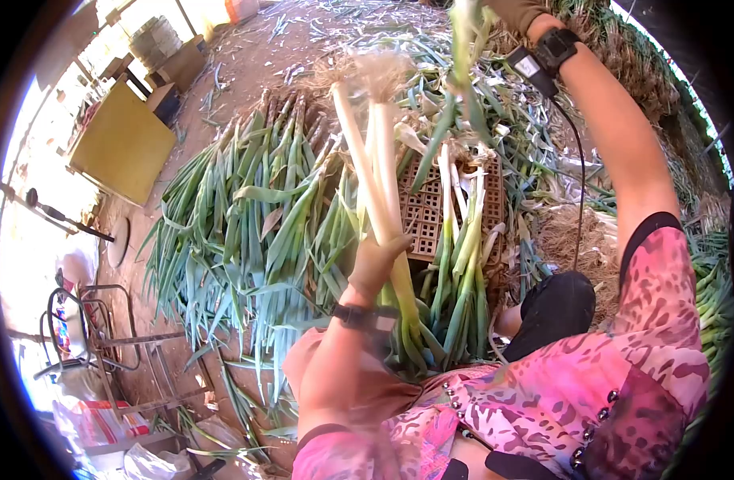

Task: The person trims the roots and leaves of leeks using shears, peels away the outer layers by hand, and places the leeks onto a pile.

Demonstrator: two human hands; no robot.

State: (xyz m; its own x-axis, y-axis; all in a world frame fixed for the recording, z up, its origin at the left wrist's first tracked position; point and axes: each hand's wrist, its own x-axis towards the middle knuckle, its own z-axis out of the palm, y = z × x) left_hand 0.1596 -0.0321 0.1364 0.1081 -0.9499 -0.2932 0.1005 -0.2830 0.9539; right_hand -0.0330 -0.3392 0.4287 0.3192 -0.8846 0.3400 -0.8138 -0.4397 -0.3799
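Note:
My left hand [376, 264], in a brownish glove, is wrapped round a few leeks [388, 192]. Their white shanks point up and away, roots at the top, and the green leaves hang towards my lap. At the top edge is my gloved right hand [520, 11], partly cut off, arm stretched out. Blurred green leek leaves [465, 56] are just left of it; whether its fingers hold them is hidden. More leeks [464, 248] lean against a brown plastic crate [423, 214] beyond my left hand.
A large heap of leeks [247, 200] lies to the left. Leaf scraps [535, 152] cover the ground beyond the crate. A cable [581, 176] hangs from my right wrist. A yellow board [123, 144] and a metal frame [111, 320] stand far left.

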